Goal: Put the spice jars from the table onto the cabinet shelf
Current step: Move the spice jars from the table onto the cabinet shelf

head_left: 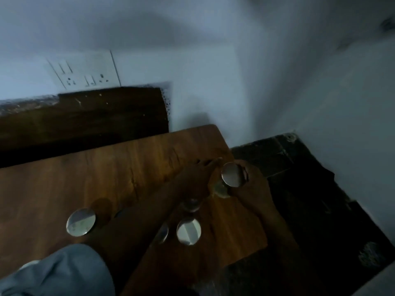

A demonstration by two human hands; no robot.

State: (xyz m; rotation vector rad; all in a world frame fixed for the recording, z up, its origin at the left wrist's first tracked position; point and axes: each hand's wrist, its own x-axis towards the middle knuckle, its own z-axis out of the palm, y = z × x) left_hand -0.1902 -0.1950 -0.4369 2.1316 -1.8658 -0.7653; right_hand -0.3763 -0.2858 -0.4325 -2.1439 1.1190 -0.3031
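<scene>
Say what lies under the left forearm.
A shiny lid pokes out from under the forearm, only its right edge showing. The rest of it is covered; anything else beneath cannot be seen.

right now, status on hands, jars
Right hand grips jar at table corner. Left hand open beside it. Other jars on table. Shelf not in view.

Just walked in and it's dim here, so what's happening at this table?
A person is working at the table. The right hand grips one jar by the table's right edge, and the left hand reaches beside it, fingers straight. At least three more jars stand on the table nearer the person.
</scene>
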